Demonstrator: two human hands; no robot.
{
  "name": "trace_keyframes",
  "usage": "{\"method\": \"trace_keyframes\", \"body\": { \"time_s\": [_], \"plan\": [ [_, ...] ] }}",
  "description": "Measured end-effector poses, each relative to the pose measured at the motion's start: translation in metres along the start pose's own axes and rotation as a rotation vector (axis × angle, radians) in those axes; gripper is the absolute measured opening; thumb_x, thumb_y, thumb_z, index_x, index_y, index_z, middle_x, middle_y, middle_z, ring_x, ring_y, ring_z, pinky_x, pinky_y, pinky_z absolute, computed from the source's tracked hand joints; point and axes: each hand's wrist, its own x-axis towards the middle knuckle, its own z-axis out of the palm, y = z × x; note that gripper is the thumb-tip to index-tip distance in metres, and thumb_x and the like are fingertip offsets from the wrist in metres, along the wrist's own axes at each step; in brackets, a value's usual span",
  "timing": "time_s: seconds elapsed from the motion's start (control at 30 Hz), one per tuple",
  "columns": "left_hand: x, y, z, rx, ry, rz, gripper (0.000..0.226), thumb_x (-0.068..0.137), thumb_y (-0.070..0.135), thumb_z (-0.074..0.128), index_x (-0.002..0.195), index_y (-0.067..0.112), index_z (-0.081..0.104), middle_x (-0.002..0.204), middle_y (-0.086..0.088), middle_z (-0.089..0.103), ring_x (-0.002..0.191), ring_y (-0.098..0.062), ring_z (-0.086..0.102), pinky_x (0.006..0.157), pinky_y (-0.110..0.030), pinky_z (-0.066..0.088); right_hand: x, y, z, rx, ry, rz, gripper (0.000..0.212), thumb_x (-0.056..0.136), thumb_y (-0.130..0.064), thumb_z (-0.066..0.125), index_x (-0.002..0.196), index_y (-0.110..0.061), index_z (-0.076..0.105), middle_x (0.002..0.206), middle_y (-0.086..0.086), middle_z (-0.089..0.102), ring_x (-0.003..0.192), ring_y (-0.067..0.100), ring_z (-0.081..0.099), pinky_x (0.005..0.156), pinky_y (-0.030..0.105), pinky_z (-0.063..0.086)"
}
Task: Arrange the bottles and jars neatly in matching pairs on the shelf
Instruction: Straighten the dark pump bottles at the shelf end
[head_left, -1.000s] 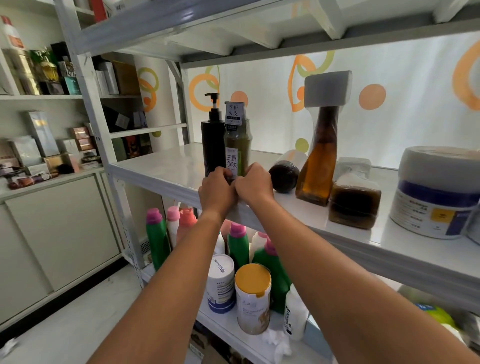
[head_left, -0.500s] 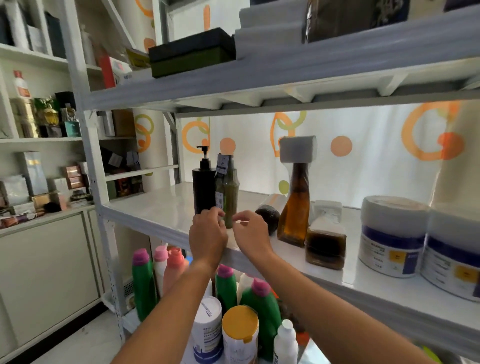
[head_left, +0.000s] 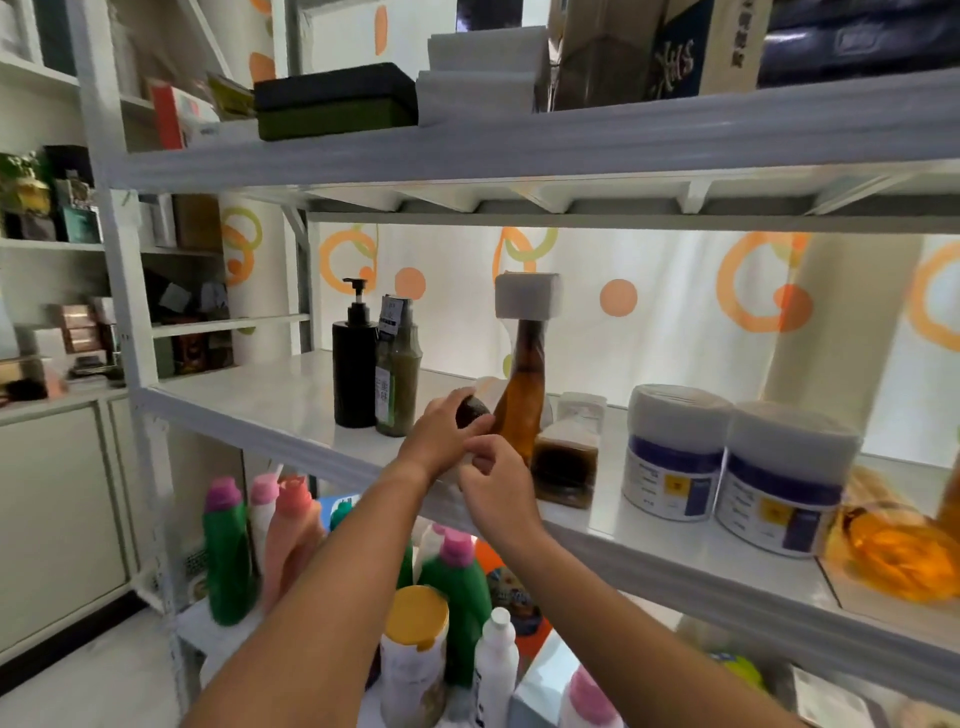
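Note:
On the white middle shelf (head_left: 270, 400), a dark bottle (head_left: 474, 409) with a white cap lies on its side. My left hand (head_left: 441, 439) curls over its near end. Just below it, at the shelf's front edge, my right hand (head_left: 493, 483) has its fingers bent; whether it touches the bottle is hidden. A black pump bottle (head_left: 355, 374) and an olive bottle (head_left: 397, 387) stand together to the left. To the right are a tall amber bottle (head_left: 521, 400) with a white cap, a squat amber bottle (head_left: 566, 460) and two white jars with blue labels (head_left: 672, 452) (head_left: 784, 483).
An amber bottle (head_left: 893, 553) lies at the far right of the shelf. The lower shelf holds green and pink bottles (head_left: 226, 551) and a yellow-lidded can (head_left: 418, 613). Boxes (head_left: 332, 101) sit on the upper shelf. The shelf's left part (head_left: 234, 389) is bare.
Both hands moved right, away from the olive bottle, and my left hand has taken hold of the lying dark bottle. The camera tilted up, showing the upper shelf.

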Motion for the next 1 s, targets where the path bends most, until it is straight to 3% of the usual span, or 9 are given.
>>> {"method": "trace_keyframes", "body": {
  "time_s": [0.13, 0.27, 0.4, 0.5, 0.57, 0.67, 0.83, 0.9, 1.0],
  "plan": [
    [-0.003, 0.006, -0.003, 0.182, 0.032, 0.015, 0.058, 0.085, 0.061, 0.058, 0.131, 0.03, 0.039, 0.119, -0.011, 0.052, 0.1, -0.027, 0.061, 0.087, -0.042, 0.055, 0.0, -0.002, -0.002, -0.009, -0.011, 0.016, 0.024, 0.089, -0.002, 0.055, 0.106, -0.02, 0.057, 0.103, -0.004, 0.059, 0.102, 0.009, 0.058, 0.081, 0.016, 0.051],
    [-0.01, 0.002, -0.003, 0.22, 0.16, -0.005, 0.054, 0.083, 0.058, 0.063, 0.121, 0.026, 0.041, 0.11, -0.009, 0.055, 0.09, -0.025, 0.061, 0.077, -0.037, 0.055, 0.003, -0.005, -0.006, 0.041, -0.004, 0.048, 0.023, 0.091, -0.003, 0.054, 0.106, -0.02, 0.056, 0.095, -0.006, 0.058, 0.09, 0.006, 0.057, 0.067, 0.011, 0.046],
    [-0.017, -0.016, -0.007, 0.091, 0.33, -0.112, 0.052, 0.081, 0.064, 0.06, 0.114, 0.026, 0.044, 0.11, -0.004, 0.064, 0.1, -0.026, 0.06, 0.083, -0.039, 0.053, 0.01, -0.008, -0.009, 0.067, -0.035, 0.167, 0.037, 0.092, -0.008, 0.054, 0.127, -0.017, 0.049, 0.105, -0.003, 0.055, 0.083, 0.004, 0.05, 0.063, 0.013, 0.04],
    [-0.021, -0.027, -0.01, 0.007, 0.366, -0.18, 0.05, 0.079, 0.07, 0.057, 0.106, 0.032, 0.037, 0.111, -0.003, 0.064, 0.102, -0.026, 0.059, 0.088, -0.043, 0.05, 0.019, -0.018, -0.006, -0.014, -0.084, 0.227, 0.047, 0.094, -0.012, 0.051, 0.14, -0.016, 0.039, 0.092, -0.008, 0.05, 0.101, 0.014, 0.057, 0.081, 0.03, 0.051],
    [-0.022, -0.028, -0.01, -0.022, 0.364, -0.175, 0.05, 0.077, 0.071, 0.057, 0.105, 0.034, 0.037, 0.109, -0.001, 0.065, 0.101, -0.025, 0.059, 0.088, -0.044, 0.051, 0.026, -0.023, -0.003, -0.034, -0.11, 0.248, 0.048, 0.099, -0.016, 0.045, 0.145, -0.014, 0.032, 0.109, -0.002, 0.053, 0.118, 0.021, 0.053, 0.093, 0.033, 0.046],
    [-0.024, -0.027, -0.007, -0.057, 0.363, -0.133, 0.053, 0.073, 0.073, 0.054, 0.107, 0.036, 0.038, 0.106, 0.0, 0.066, 0.1, -0.025, 0.06, 0.087, -0.046, 0.052, 0.04, -0.021, 0.004, 0.008, -0.114, 0.242, 0.045, 0.103, -0.024, 0.039, 0.144, -0.009, 0.031, 0.138, 0.011, 0.047, 0.115, 0.017, 0.047, 0.086, 0.026, 0.037],
    [-0.03, -0.035, -0.001, -0.147, 0.376, -0.054, 0.051, 0.07, 0.071, 0.054, 0.109, 0.042, 0.039, 0.106, -0.001, 0.066, 0.099, -0.023, 0.062, 0.082, -0.046, 0.056, 0.062, 0.0, 0.02, -0.047, -0.066, 0.176, 0.054, 0.099, -0.04, 0.041, 0.145, -0.014, 0.027, 0.108, 0.005, 0.063, 0.087, 0.012, 0.06, 0.075, 0.028, 0.051],
    [-0.032, -0.039, 0.001, -0.179, 0.392, -0.036, 0.051, 0.07, 0.067, 0.057, 0.111, 0.042, 0.04, 0.106, -0.002, 0.065, 0.099, -0.022, 0.063, 0.079, -0.046, 0.058, 0.064, 0.005, 0.023, -0.069, -0.057, 0.131, 0.063, 0.096, -0.042, 0.046, 0.148, -0.02, 0.018, 0.106, 0.003, 0.064, 0.086, 0.015, 0.062, 0.076, 0.032, 0.055],
    [-0.037, -0.04, 0.0, -0.227, 0.415, -0.029, 0.054, 0.068, 0.061, 0.061, 0.112, 0.039, 0.041, 0.109, -0.006, 0.063, 0.1, -0.022, 0.063, 0.075, -0.043, 0.059, 0.062, 0.007, 0.021, -0.043, -0.052, 0.074, 0.075, 0.093, -0.036, 0.058, 0.15, -0.021, 0.012, 0.115, 0.007, 0.062, 0.093, 0.017, 0.063, 0.075, 0.026, 0.054]
  ]
}}
